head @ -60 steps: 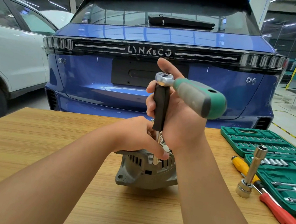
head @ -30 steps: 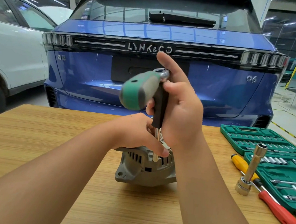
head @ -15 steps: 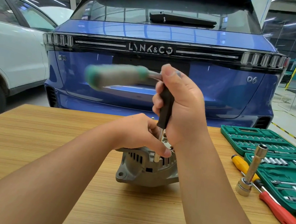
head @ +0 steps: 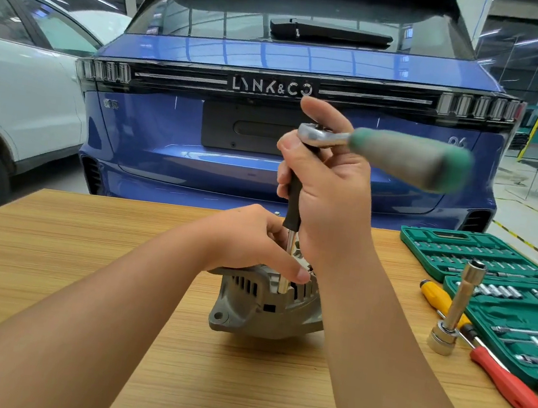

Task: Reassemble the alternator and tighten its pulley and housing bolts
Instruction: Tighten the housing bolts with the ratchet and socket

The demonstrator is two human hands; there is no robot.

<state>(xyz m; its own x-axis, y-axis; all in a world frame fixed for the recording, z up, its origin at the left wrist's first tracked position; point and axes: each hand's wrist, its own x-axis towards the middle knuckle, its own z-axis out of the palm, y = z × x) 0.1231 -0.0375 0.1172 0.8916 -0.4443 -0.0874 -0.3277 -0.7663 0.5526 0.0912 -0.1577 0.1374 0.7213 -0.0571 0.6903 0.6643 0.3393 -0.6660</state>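
A: On the far left, what stands behind the bench [head: 46, 277]?

B: A white car [head: 18, 95], with a blue car [head: 202, 126] beside it filling the middle of the background, its tail facing the wooden bench

A: And coming across from the left?

B: The left hand [head: 249, 242] reaches to the alternator [head: 265, 302], which stands on the bench about in the middle. Its grip is curled over the top of the grey housing, thumb pressed on the upper edge just beside the steel shaft of the tool

A: What tool is that?

B: An upright extension bar [head: 295, 204] with a black sleeve, its lower end set down into the top of the alternator. The bolt under it is hidden

A: Who holds it?

B: The right hand [head: 330, 198]. Its grip is wrapped round the black sleeve, with the forefinger lifted behind the head of the ratchet [head: 387, 152] that sits on top of the bar. The ratchet's green and grey handle sticks out to the right and is blurred

A: Further right?

B: A socket on a long bar [head: 456, 307] stands upright on the bench, touching a screwdriver with a yellow handle [head: 437, 294]. A red-handled screwdriver [head: 507, 386] lies just beside it, and an open green socket case [head: 492, 264] lies at the right edge
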